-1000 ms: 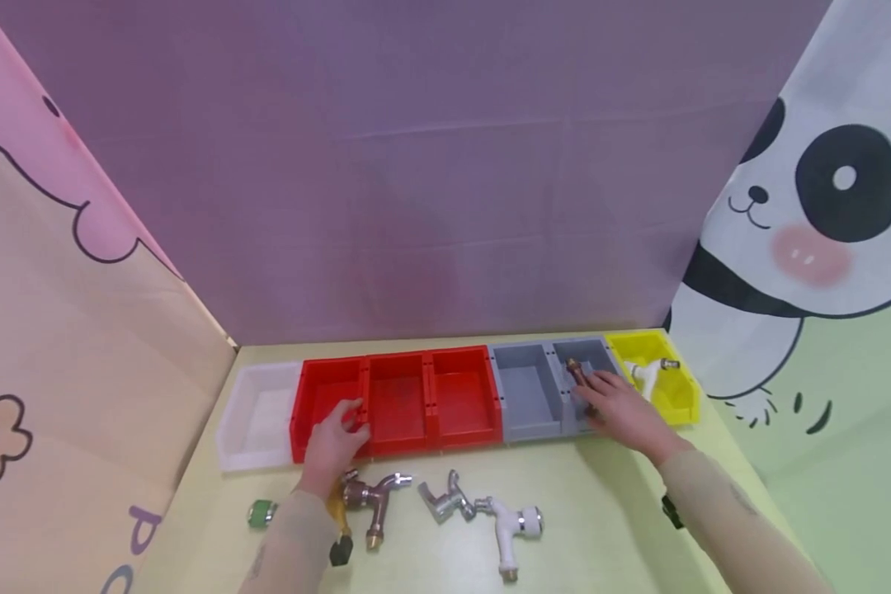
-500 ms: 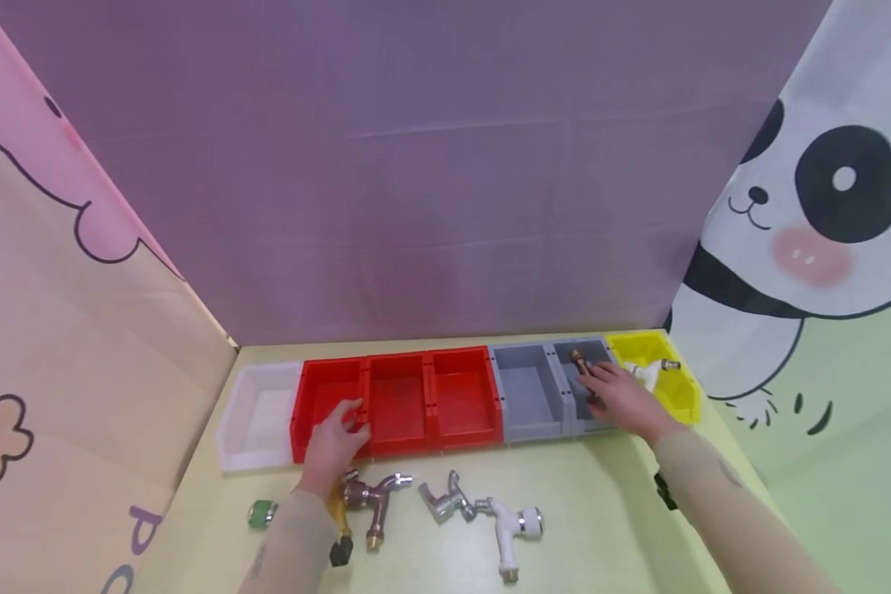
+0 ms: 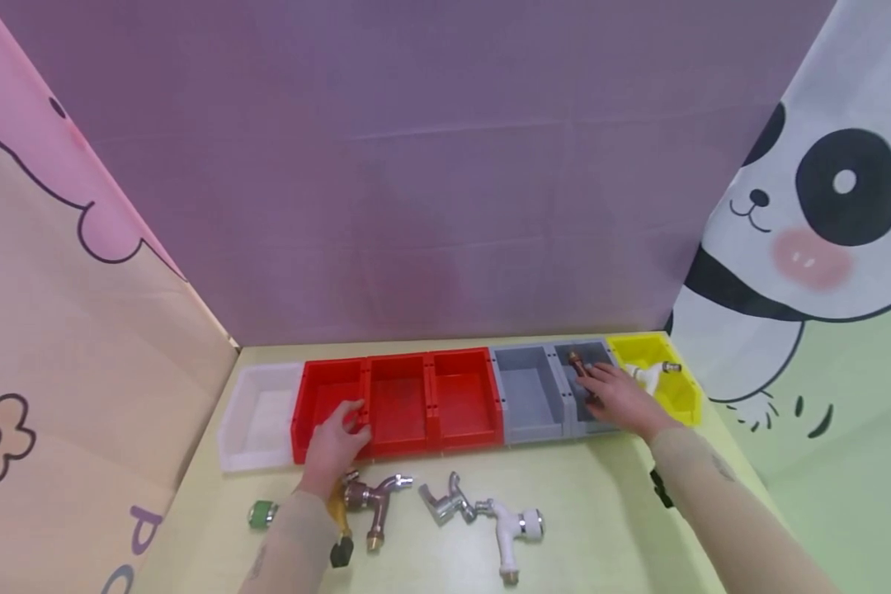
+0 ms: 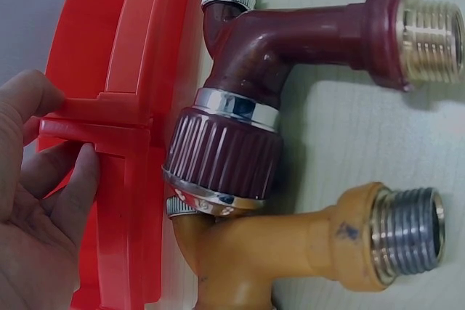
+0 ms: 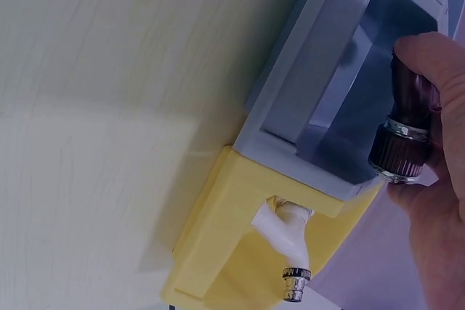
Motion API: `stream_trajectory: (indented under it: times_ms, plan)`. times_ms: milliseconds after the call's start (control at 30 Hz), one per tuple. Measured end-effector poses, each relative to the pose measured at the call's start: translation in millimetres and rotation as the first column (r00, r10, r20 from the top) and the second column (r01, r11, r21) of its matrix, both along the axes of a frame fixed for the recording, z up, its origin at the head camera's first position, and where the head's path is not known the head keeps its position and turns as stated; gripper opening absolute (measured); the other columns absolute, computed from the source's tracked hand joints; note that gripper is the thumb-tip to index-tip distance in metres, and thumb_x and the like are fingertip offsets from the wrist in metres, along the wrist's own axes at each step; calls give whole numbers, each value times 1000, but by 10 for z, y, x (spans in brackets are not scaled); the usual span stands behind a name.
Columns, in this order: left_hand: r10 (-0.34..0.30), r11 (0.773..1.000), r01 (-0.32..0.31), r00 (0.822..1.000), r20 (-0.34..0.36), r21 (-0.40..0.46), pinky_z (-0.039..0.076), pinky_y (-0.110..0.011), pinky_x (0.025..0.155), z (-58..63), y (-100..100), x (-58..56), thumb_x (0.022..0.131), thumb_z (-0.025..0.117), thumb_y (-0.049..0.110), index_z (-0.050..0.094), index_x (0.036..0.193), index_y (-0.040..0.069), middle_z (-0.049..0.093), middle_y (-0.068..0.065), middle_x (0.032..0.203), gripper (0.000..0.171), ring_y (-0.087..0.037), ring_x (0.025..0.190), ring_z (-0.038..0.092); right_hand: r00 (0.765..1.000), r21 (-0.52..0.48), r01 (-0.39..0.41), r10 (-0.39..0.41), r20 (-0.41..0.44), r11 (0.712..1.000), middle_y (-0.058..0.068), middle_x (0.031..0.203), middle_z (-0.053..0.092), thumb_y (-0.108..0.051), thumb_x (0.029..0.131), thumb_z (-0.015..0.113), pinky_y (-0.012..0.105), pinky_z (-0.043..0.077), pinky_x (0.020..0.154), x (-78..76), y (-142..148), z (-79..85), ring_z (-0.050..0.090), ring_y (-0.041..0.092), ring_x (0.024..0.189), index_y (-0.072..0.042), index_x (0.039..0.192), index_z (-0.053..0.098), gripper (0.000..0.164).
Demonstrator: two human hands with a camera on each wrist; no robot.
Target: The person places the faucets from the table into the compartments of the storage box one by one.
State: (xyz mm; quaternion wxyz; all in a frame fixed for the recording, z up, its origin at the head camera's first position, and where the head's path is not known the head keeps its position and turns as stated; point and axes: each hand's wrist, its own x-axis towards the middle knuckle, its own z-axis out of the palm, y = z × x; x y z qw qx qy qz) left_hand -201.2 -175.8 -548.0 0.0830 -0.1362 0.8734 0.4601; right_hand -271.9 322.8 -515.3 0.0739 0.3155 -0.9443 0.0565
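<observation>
My right hand grips a dark maroon faucet with a ribbed knob and chrome rings. It holds the faucet over the right grey bin, the brass threaded end pointing to the back. My left hand pinches the front edge of the red bins where two of them meet. Right beside that hand on the table lie another maroon faucet and an ochre-yellow faucet, the latter partly hidden by the left arm in the head view.
A white faucet lies in the yellow bin at the right end. A white bin ends the row at left. On the table lie a chrome faucet, a white faucet and a green-knobbed piece.
My right hand has shifted slightly within the right grey bin, tilting the maroon faucet a little and nudging it right and back. My left hand has stayed at the red bins.
</observation>
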Motion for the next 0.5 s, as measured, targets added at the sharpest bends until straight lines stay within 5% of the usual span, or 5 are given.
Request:
stream_trajectory:
  times_ms: [133, 500]
  plan:
    - [4, 1000, -4, 1000, 0, 9, 58, -47, 95, 4, 4, 5, 94, 74, 22, 50, 148, 26, 59, -8, 142, 59, -36, 130, 55, 1000, -25, -28, 28, -13, 999, 31, 127, 65, -5, 81, 84, 68, 44, 103, -15, -4, -41, 57, 54, 121, 4, 125, 68, 48]
    - [6, 1000, -6, 1000, -4, 8, 60, -44, 92, 1, 3, 8, 94, 74, 22, 51, 147, 26, 61, -8, 140, 59, -35, 127, 57, 996, 10, 56, -56, 67, 998, 23, 141, 59, -13, 90, 78, 68, 38, 110, 126, -129, 36, 50, 49, 134, -2, 138, 62, 52]
